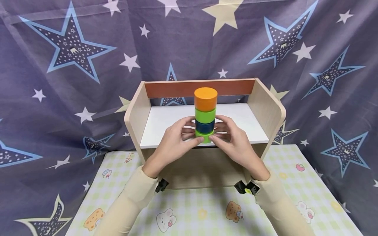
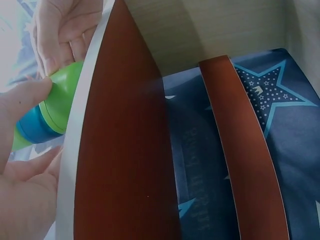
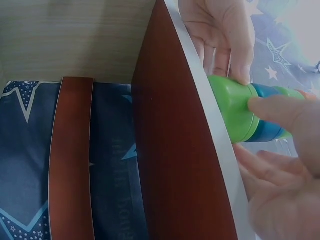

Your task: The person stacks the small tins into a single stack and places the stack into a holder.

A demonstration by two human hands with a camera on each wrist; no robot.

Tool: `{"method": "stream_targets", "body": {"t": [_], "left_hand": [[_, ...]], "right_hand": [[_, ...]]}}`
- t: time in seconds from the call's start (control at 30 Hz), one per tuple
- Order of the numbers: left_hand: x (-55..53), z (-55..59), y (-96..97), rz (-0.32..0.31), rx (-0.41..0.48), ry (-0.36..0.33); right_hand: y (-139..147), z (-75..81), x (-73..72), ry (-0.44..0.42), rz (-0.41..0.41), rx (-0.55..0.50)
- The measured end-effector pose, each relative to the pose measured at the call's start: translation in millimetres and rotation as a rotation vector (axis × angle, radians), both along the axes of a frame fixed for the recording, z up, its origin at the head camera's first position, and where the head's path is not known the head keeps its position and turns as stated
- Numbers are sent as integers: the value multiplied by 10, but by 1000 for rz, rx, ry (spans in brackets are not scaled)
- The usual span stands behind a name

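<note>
A stack of round, smooth cylinders stands upright near the front edge of a white shelf (image 1: 168, 124). From the top it shows an orange cylinder (image 1: 205, 99), a green cylinder (image 1: 205, 115), a dark blue cylinder (image 1: 205, 127) and a lower green cylinder (image 1: 203, 137). My left hand (image 1: 176, 137) holds the lower part from the left, its thumb on the bottom green piece. From the right my right hand (image 1: 236, 141) grips the same part, thumb likewise in front. In the right wrist view the bottom green cylinder (image 3: 232, 107) shows at the shelf's edge, between fingers and thumbs.
Pale wooden side panels (image 1: 268, 108) rise at both ends of the shelf, and a reddish-brown rail (image 1: 174, 89) crosses its back. The unit stands on a checked tablecloth (image 1: 202, 226) with cartoon prints. Behind hangs a star-patterned curtain (image 1: 183, 42).
</note>
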State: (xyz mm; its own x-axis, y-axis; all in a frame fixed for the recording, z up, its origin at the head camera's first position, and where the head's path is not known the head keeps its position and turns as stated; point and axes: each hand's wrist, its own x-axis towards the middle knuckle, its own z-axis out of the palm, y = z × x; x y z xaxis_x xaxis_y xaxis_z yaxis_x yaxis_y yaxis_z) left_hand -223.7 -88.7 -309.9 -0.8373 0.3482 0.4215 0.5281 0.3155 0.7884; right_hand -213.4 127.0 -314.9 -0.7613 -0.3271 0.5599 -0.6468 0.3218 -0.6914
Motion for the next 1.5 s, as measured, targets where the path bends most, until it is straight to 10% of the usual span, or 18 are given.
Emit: {"method": "stream_targets", "body": {"t": [0.37, 0.63, 0.97, 1.5], "left_hand": [[-51, -45, 20, 42, 68, -12], [156, 196, 63, 46, 82, -21], [-49, -56, 5, 53, 60, -6], [-18, -56, -5, 61, 13, 6]], "right_hand": [[-73, 211, 178, 2, -68, 4], [-21, 85, 39, -14, -43, -2], [21, -51, -81, 29, -25, 122], [-1, -28, -68, 8, -66, 166]]}}
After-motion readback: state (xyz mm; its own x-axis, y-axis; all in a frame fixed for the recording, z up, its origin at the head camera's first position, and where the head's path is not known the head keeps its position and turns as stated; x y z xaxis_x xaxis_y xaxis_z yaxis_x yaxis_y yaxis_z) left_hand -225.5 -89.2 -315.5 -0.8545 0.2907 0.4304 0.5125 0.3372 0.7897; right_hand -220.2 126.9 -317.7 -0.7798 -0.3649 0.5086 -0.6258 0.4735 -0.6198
